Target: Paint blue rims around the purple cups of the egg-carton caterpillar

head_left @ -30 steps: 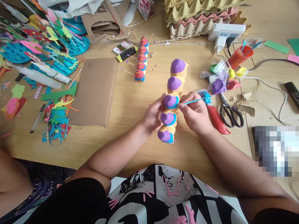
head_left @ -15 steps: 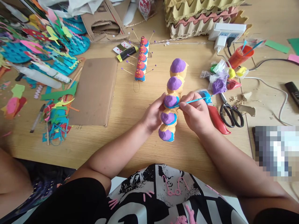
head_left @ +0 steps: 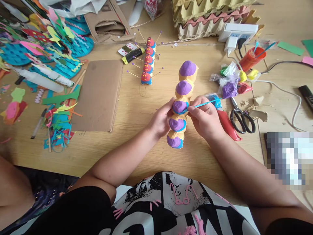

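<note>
My left hand (head_left: 161,120) is closed around the left side of an egg-carton strip (head_left: 185,96), a row of yellowish humps capped with purple clay. Blue clay edges the three humps nearest me. Pinched in my right hand (head_left: 204,116) is a thin blue stick (head_left: 204,104), its near end hidden at the fingertips beside the middle hump. Farther back on the table stands a finished-looking caterpillar (head_left: 148,62) with red smiling segments, blue bases and purple-tipped sticks along both sides.
Scissors (head_left: 241,119), a red packet (head_left: 227,125) and bagged clay (head_left: 230,88) lie right of my hands. An orange cup (head_left: 251,59) stands behind them. Cardboard (head_left: 99,94) and paper scraps (head_left: 62,120) lie left. Egg trays (head_left: 210,23) are stacked at the back.
The strip has shifted and turned very slightly in my left hand. The blue stick stays at the middle hump; its outer end dips a little.
</note>
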The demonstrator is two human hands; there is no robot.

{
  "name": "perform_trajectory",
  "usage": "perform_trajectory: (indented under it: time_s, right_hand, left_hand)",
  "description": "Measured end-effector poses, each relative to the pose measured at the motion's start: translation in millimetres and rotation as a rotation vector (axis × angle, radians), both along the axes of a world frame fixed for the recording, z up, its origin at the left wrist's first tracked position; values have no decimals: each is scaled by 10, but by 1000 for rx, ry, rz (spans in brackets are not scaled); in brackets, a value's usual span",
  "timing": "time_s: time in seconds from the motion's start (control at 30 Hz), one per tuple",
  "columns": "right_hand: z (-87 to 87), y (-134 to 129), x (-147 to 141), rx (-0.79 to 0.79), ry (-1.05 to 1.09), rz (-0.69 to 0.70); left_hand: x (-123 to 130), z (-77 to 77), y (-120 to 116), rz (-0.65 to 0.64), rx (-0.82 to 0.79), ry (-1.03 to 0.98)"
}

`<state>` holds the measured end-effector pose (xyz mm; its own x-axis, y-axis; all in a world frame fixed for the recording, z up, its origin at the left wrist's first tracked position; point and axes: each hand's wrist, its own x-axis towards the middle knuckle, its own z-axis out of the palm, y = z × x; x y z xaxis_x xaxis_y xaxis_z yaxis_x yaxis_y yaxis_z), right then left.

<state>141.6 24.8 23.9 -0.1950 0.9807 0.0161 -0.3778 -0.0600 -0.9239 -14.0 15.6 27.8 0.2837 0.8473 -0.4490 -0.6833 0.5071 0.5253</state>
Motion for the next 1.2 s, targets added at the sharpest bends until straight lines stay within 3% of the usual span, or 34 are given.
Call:
perform_trajectory:
  time_s: [0.87,1.2]
  right_hand:
    - [67,29,18,-89,73,40]
    - [87,18,-6,-83,38,14]
  left_hand:
    - [-18,-25,-17,-13,31,37]
    - [-18,-95,15,-14,19,-42]
